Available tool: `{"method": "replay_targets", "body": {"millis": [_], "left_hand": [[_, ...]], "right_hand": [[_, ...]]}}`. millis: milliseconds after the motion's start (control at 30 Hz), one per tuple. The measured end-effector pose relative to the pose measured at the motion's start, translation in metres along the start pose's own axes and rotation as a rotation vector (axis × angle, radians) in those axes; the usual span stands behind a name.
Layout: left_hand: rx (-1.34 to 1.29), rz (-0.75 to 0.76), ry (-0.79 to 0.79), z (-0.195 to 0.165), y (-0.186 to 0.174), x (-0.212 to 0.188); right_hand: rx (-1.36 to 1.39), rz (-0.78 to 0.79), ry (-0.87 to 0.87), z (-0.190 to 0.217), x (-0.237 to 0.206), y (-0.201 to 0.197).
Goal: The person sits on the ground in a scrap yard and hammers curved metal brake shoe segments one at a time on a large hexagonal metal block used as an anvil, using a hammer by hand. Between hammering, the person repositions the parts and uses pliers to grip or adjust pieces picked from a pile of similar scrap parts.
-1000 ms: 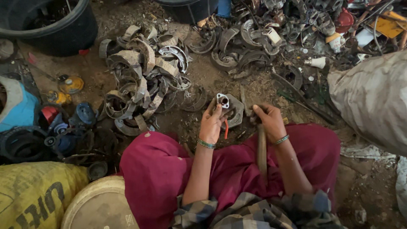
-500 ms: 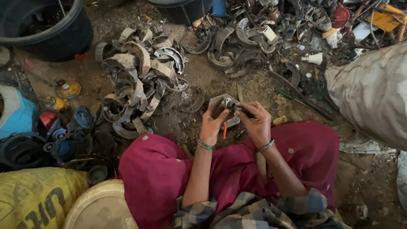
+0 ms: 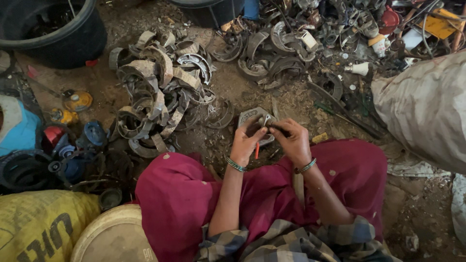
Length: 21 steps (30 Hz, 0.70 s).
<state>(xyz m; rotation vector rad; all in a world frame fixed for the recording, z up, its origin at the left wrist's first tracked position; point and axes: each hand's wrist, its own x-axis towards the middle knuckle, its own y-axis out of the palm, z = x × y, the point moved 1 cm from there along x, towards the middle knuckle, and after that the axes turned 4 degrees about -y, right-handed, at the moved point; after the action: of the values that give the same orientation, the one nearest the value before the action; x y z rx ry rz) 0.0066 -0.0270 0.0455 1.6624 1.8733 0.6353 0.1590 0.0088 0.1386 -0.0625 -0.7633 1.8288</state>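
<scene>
Both hands met over a curved grey metal part (image 3: 252,118), a brake-shoe-like piece, held just above the dirt floor (image 3: 213,145) in front of the person's knees. Her left hand (image 3: 248,140) curled round the near edge of the part, fingers closed on it, with a thin red-handled tool (image 3: 257,151) showing beneath the palm. Her right hand (image 3: 293,140) pressed in from the other side, fingertips pinched together at the middle of the part, so the piece sat between the two hands and partly hidden by them. Beaded bangles ringed both wrists. A pale wooden handle (image 3: 297,187) lay along the red skirt (image 3: 189,194) below the right forearm. Beyond the hands, to the left, lay a heap of similar curved shoes (image 3: 155,92); a second heap (image 3: 272,53) lay farther off. A black tub (image 3: 58,34) stood at the far left, a grey sack (image 3: 427,106) at the right, and a yellow sack (image 3: 39,228) near the left knee.
</scene>
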Motion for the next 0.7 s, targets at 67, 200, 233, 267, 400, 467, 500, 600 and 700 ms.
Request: {"method": "replay_targets", "body": {"millis": [67,200,233,267,400,467,500,600,700], "left_hand": [[0.034,-0.008,0.017,0.0,0.001,0.0],[0.092,-0.024,0.048,0.0,0.002,0.0],[0.086,-0.023,0.049,0.0,0.002,0.0],[0.093,-0.026,0.051,0.0,0.002,0.0],[0.102,-0.033,0.042,0.0,0.003,-0.001],[0.059,-0.024,0.03,0.001,0.004,-0.001],[0.018,-0.013,0.022,0.001,0.004,-0.001],[-0.024,0.003,0.021,0.002,0.004,0.0],[-0.031,-0.017,0.015,0.003,0.005,-0.001]], "right_hand": [[0.011,-0.004,0.004,0.0,0.0,0.001],[0.011,-0.049,-0.031,0.001,-0.001,0.003],[0.008,-0.057,-0.026,0.002,-0.001,0.003],[0.004,-0.065,-0.023,0.002,-0.002,0.004],[0.072,-0.093,-0.042,0.003,-0.003,0.003],[0.052,-0.09,-0.039,0.002,-0.003,0.003],[0.057,-0.093,-0.048,0.001,-0.003,0.003],[0.083,-0.099,-0.048,-0.004,-0.004,0.004],[0.153,-0.103,-0.011,-0.011,-0.006,0.006]]}}
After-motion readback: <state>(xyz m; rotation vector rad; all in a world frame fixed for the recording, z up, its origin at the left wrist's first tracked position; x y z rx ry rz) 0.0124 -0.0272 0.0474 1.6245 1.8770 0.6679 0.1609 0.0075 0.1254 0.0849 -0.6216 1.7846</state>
